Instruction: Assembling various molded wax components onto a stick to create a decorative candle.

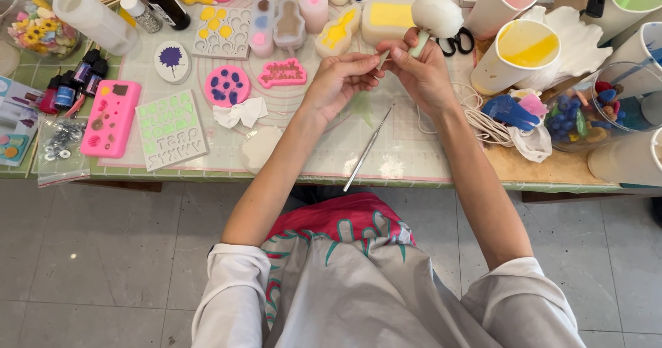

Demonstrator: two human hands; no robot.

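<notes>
1. Between the fingertips of both hands: a small pale stick (383,59), off-white, thin; left hand (338,79) pinches its lower end, right hand (422,72) fingers curl shut around a pale green handle (418,43) topped by a white rounded lump (436,14).
2. Surface: translucent mat (331,141) on a cluttered worktable; grey tiled floor below.
3. Stick's long axis runs diagonally, tilted up toward the right-hand fingers.
4. Just below the fingers, a metal pick (367,149) lies on the mat.

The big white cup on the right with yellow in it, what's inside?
The white cup holds something yellow, pooled smooth across it. What lies beneath that yellow surface is covered. The right hand works beside it.
</notes>
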